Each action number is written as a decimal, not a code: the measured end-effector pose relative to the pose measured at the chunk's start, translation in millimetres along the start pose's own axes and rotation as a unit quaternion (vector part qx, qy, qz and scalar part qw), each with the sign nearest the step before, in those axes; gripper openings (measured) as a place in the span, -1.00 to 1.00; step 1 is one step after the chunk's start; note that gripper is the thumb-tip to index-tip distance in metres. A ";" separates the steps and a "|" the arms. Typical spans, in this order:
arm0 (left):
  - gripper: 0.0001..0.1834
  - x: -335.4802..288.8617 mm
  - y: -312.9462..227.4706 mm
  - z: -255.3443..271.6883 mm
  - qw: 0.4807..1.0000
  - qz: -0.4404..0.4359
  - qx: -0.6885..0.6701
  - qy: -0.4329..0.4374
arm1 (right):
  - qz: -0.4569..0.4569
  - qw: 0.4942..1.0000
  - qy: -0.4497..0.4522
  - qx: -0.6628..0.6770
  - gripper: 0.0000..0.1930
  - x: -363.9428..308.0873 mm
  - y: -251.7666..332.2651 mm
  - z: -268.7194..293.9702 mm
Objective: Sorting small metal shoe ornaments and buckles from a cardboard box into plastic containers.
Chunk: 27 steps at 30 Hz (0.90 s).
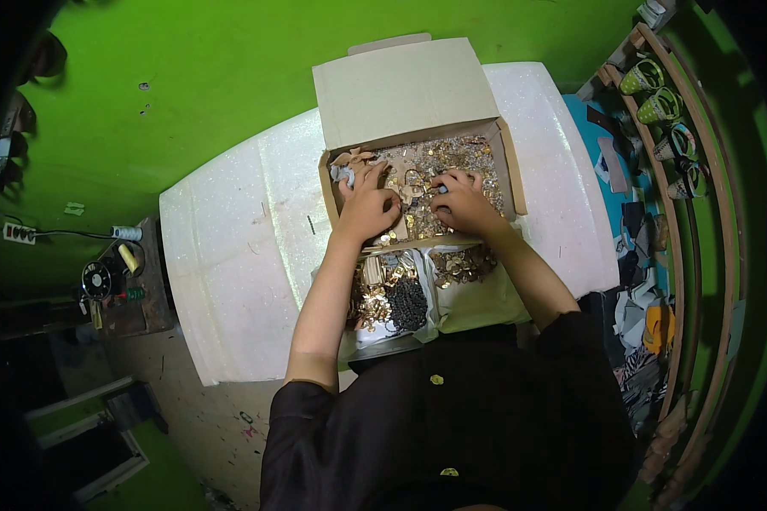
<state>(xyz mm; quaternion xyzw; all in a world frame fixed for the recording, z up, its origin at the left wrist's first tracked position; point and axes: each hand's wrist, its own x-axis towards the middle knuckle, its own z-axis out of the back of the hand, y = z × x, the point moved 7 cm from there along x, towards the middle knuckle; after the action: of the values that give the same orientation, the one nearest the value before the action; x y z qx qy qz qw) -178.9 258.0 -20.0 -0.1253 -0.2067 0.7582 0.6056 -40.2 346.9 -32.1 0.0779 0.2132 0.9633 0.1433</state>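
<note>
Both my hands are inside an open cardboard box (pixel 520 183) filled with small shiny gold and silver metal pieces (pixel 469 153). My left hand (pixel 368 206) lies over the box's left side, fingers stretched toward tan scraps (pixel 355 157) and grey scraps (pixel 343 175), its thumb apart. On the right, my right hand (pixel 467 204) is bent down over the metal pieces, its fingers curled in; a small bluish-grey bit shows at them, too small to name. Between the hands lies a larger gold piece, like a buckle (pixel 412 192).
The lid (pixel 405 89) stands raised behind. Nearer me, one tray holds gold pieces and a black chain (pixel 407 307); another bag-lined tray (pixel 464 266) holds more metal pieces. All rest on a white sparkly table (pixel 230 230). Sandals (pixel 660 106) hang on a wooden rack at right.
</note>
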 end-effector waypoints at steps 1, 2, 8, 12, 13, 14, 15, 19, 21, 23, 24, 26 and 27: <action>-0.84 0.4 0.1 -0.1 1.000 0.000 0.000 -0.001 | -0.012 1.000 -0.002 0.003 -0.90 -0.3 -1.5 -0.4; -0.83 0.3 1.9 -0.8 1.000 0.006 -0.004 -0.005 | -0.010 1.000 -0.002 0.002 -0.90 -0.5 -1.0 -1.7; -0.82 0.4 10.2 -5.3 0.999 0.020 0.017 -0.021 | -0.034 0.998 -0.005 -0.046 -0.88 -0.7 -1.5 0.5; -0.85 2.2 8.6 -4.8 1.000 0.020 0.004 -0.023 | -0.008 0.999 0.003 -0.044 -0.83 -0.9 2.7 -0.2; -0.85 2.1 8.6 -4.2 1.000 0.020 0.004 -0.024 | 0.007 0.999 0.007 -0.045 -0.82 -0.5 5.2 -0.9; -0.85 1.8 9.4 -4.2 1.000 0.020 0.004 -0.022 | 0.007 0.999 0.007 -0.045 -0.82 -0.3 7.1 0.9; -0.84 1.8 9.8 -4.0 1.000 0.021 0.004 -0.021 | 0.004 0.999 0.020 -0.044 -0.81 -0.5 8.8 1.9; -0.82 -0.4 10.2 -5.0 0.999 0.021 0.010 -0.036 | 0.024 0.997 0.021 -0.066 -0.81 0.7 8.8 -1.1; -0.81 -1.0 7.9 -7.8 0.999 0.014 -0.028 -0.005 | 0.031 0.997 0.006 -0.071 -0.81 0.6 7.7 0.7; -0.81 -6.1 5.8 -2.6 0.999 0.015 -0.037 -0.005 | 0.021 0.997 -0.021 -0.069 -0.82 -1.7 6.8 8.1; -0.80 -8.2 3.5 0.1 0.999 0.015 -0.049 0.000 | 0.024 0.997 -0.024 -0.072 -0.82 -2.9 7.8 11.9; -0.80 -11.2 3.2 10.3 0.992 0.037 -0.118 -0.028 | -0.051 0.997 -0.057 0.000 -0.86 -5.9 -0.6 24.4; -0.80 -13.6 4.9 15.7 0.979 0.060 -0.188 -0.050 | -0.056 0.996 -0.073 0.001 -0.90 -7.0 -1.5 27.8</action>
<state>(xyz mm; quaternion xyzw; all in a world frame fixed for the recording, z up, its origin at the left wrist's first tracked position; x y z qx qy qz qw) -186.8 241.4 -9.2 -0.2107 -0.3679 0.7459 0.5136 -27.3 356.8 -8.4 0.1362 0.2074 0.9452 0.2121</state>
